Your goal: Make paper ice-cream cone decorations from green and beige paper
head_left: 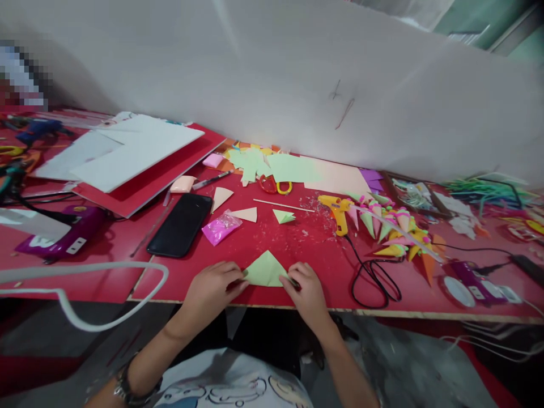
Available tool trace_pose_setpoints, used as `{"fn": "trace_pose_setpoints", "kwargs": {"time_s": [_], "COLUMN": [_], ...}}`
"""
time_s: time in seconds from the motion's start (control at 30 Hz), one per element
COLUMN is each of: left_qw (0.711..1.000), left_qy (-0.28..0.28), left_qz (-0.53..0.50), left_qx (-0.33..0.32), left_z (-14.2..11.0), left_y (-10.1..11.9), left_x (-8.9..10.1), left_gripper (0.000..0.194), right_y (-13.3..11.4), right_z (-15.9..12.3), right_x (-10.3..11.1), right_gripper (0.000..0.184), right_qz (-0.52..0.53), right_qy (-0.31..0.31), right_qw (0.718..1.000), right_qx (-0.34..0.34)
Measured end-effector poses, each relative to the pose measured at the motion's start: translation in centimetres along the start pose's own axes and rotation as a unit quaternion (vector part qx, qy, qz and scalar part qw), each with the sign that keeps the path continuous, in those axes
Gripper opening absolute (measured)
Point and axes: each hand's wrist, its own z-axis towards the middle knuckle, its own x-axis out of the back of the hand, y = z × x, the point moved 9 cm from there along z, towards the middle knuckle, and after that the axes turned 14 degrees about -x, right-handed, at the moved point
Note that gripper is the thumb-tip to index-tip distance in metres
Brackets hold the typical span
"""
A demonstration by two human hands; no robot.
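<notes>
Just beyond green paper [266,271]: pink packet [221,228]

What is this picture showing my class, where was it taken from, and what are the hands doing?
There is no robot here. A camera worn on a person's head looks forward and down, so you see that person's own bare hands. The left hand and right hand hold a pale green paper between them, one at each side corner. Around it on the red table lie a black phone, a shiny pink packet, a yellow glue gun and, to the right, a cluster of colourful paper cones.
</notes>
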Motion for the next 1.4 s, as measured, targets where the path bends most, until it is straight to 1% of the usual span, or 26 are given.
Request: {"fn": "trace_pose_setpoints", "kwargs": {"time_s": [0.23, 0.37, 0.5, 0.7, 0.97, 1.03, 1.13, 1.2, 1.23, 1.3, 1.33, 1.4], "left_qw": [0.999, 0.998, 0.997, 0.993, 0.992, 0.994, 0.995, 0.994, 0.992, 0.982, 0.972, 0.947], "left_qy": [0.016, -0.001, -0.016, -0.006, -0.015, -0.026, -0.057, -0.063, -0.065, -0.083, -0.105, -0.168], "left_qz": [0.021, 0.029, 0.054, 0.112, 0.117, 0.106, 0.084, 0.087, 0.093, 0.101, 0.098, 0.069], "left_qx": [0.044, 0.060, 0.060, 0.042, 0.036, 0.022, -0.005, -0.035, -0.062, -0.140, -0.187, -0.265], "left_z": [0.4, 0.4, 0.3, 0.7, 0.9, 0.9, 0.8, 0.8, 1.0, 1.6, 1.8, 2.1], "left_y": [-0.5, -0.5, -0.6, -0.6, -0.9, -1.1, -1.6, -1.6, -1.3, -0.4, 0.2, 1.0], "left_x": [0.3, 0.1, -0.2, 0.0, -0.2, -0.4, -0.7, -0.4, -0.2, 0.0, -0.2, -0.9], "left_gripper": [0.028, 0.031, 0.032, 0.033, 0.028, 0.028, 0.028, 0.023, 0.023, 0.035, 0.041, 0.047], "right_y": [-0.1, -0.3, -0.4, -0.4, -0.5, -0.5, -0.3, -0.3, -0.4, -0.5, -0.5, -0.6], "right_z": [0.3, 0.5, 0.6, 0.6, 0.7, 0.7, 0.8, 0.8, 0.9, 1.0, 1.0, 1.1], "right_x": [-0.2, -0.3, -0.4, -0.5, -0.5, -0.5, -0.6, -0.7, -0.7, -0.7, -0.7, -0.7], "right_gripper": [0.028, 0.027, 0.026, 0.025, 0.026, 0.025, 0.025, 0.025, 0.024, 0.024, 0.024, 0.025], "right_qz": [-0.107, -0.151, -0.166, -0.181, -0.197, -0.202, -0.213, -0.221, -0.224, -0.226, -0.226, -0.228], "right_qy": [0.021, 0.026, 0.035, 0.041, 0.055, 0.058, 0.054, 0.051, 0.052, 0.055, 0.058, 0.063], "right_qw": [0.994, 0.988, 0.985, 0.982, 0.978, 0.977, 0.975, 0.973, 0.973, 0.972, 0.972, 0.971], "right_qx": [-0.018, -0.022, -0.023, -0.026, -0.025, -0.025, -0.034, -0.037, -0.036, -0.032, -0.030, -0.028]}}
